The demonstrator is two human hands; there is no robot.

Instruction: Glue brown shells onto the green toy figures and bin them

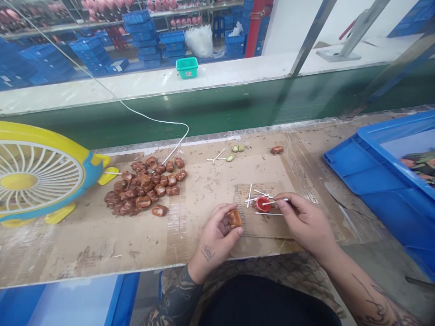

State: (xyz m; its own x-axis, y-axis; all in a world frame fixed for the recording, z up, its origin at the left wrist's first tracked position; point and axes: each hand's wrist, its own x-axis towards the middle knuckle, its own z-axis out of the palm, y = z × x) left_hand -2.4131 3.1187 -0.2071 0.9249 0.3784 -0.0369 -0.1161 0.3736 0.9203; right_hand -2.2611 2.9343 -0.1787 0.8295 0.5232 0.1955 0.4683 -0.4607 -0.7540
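Note:
My left hand (pixel 219 233) is closed around a small brown hollow piece (pixel 235 218), held between thumb and fingers above the cardboard. In my right hand (pixel 306 222) a white cotton swab (pixel 277 200) is pinched, its tip at a small round pot of red liquid (pixel 263 204). Several loose swabs (pixel 250 194) lie around the pot on a smaller cardboard sheet (pixel 249 230). A pile of similar glossy brown pieces (pixel 139 188) sits to the left, some showing pale hollow insides.
A yellow and blue fan (pixel 41 174) stands at the far left. Small green pieces (pixel 235 148) and a lone brown piece (pixel 277 149) lie toward the back. A blue crate (pixel 370 149) is at right. A white cable (pixel 156 120) crosses over a ledge bearing a green basket (pixel 186 68).

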